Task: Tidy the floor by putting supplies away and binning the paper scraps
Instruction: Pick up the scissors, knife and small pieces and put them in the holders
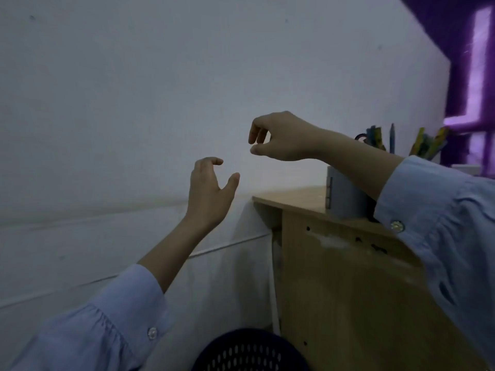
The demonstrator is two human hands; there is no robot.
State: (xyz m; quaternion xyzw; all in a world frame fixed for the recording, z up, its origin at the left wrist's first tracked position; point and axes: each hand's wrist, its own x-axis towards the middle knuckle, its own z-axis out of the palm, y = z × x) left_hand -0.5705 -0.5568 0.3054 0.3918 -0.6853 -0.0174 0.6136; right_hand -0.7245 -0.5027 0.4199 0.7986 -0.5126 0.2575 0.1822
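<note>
At the bottom edge of my view sits a dark perforated bin, right against the side panel of the wooden desk. I can only see its rim and part of its wall, so I cannot tell what is in it. On the desk stands a grey box; my right forearm crosses its top, which hides any contents. Farther along the desk the supplies, coloured pens, flat sticks and a dark scissor handle, stand upright. Whatever holds them is hidden behind my right sleeve.

A plain white wall fills most of the view, and a purple curtain hangs at the upper right. A white strip runs down between the wall and the desk panel.

Both hands are raised in front of the wall, near each other but not touching. My left hand points upward with its fingers loosely hooked and the thumb spread well away; it holds nothing. My right hand hangs higher, above the desk's near corner. Its fingers droop towards the thumb with a small gap between them, and I see nothing in that gap.
</note>
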